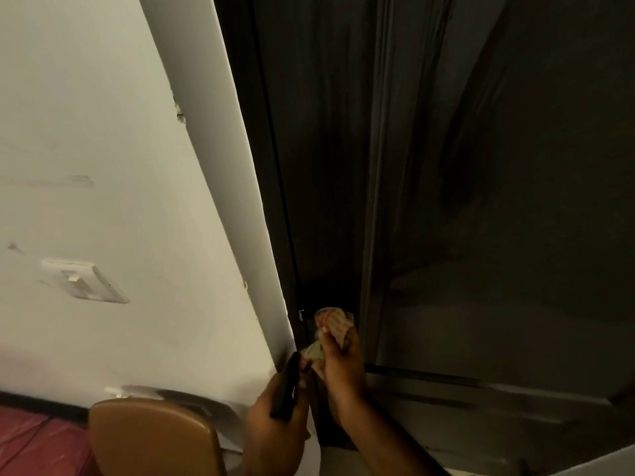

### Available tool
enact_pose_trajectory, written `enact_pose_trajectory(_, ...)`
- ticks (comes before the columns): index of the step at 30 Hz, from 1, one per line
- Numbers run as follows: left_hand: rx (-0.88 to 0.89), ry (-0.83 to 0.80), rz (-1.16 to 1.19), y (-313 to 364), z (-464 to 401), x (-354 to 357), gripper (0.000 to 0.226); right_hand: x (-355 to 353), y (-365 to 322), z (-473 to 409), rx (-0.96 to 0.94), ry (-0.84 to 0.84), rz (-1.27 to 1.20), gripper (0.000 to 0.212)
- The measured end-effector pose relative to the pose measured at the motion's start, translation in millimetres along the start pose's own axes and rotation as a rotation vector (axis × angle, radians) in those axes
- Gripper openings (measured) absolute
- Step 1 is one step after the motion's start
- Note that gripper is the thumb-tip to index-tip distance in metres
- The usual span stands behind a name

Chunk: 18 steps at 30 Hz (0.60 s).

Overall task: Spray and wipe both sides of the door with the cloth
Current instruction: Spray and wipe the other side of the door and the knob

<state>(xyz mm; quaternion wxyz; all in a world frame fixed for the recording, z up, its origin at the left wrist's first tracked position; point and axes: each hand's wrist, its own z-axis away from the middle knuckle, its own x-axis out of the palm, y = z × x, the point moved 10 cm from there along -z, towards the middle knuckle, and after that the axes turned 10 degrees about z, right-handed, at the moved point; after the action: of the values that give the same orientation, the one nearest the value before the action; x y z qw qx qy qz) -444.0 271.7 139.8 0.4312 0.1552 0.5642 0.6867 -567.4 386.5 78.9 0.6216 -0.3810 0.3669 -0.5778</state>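
Note:
The dark door (464,201) fills the right half of the view, with its narrow dark edge (309,201) facing me beside the white frame (220,166). My right hand (343,369) grips a bunched pink and pale cloth (332,323) and presses it against the door's edge strip, low down next to a small metal latch part (301,314). Just left of it, my left hand (275,427) is closed around a black elongated handle-like object (286,386); I cannot tell whether it is the door's lever or a sprayer. No spray bottle is clearly visible.
A white wall (86,132) with a light switch (86,281) takes up the left side. A tan chair back (151,438) stands close below my left hand. Red fabric (31,444) lies at the bottom left corner.

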Motion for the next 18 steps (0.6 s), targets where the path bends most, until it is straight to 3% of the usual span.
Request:
enact_pose_trajectory(2,0.067,0.0,0.018,10.8,-1.6,-2.3,0.017,1.7,14.0,-10.3,0.114,0.007,-0.226,0.072)
enact_pose_trajectory(4,0.113,-0.006,0.03,18.4,-1.9,-5.9,0.014,1.8,14.3,-14.6,0.18,0.003,-0.41,0.049)
enact_pose_trajectory(8,0.254,-0.067,0.01,41.5,-1.8,-5.2,0.006,1.9,19.5,-21.6,0.148,-0.047,-0.533,0.061)
enact_pose_trajectory(12,0.187,-0.091,0.012,36.9,-16.1,-2.2,0.007,-16.4,16.6,-2.9,0.224,-0.052,-0.532,0.028)
enact_pose_trajectory(15,0.228,-0.086,0.072,38.8,-14.8,-5.0,0.005,-6.5,32.8,5.5,0.41,-0.154,-0.588,0.048)
enact_pose_trajectory(18,0.31,-0.11,0.081,46.4,-11.3,-9.1,0.004,13.3,26.2,12.1,0.426,-0.203,-0.746,0.049)
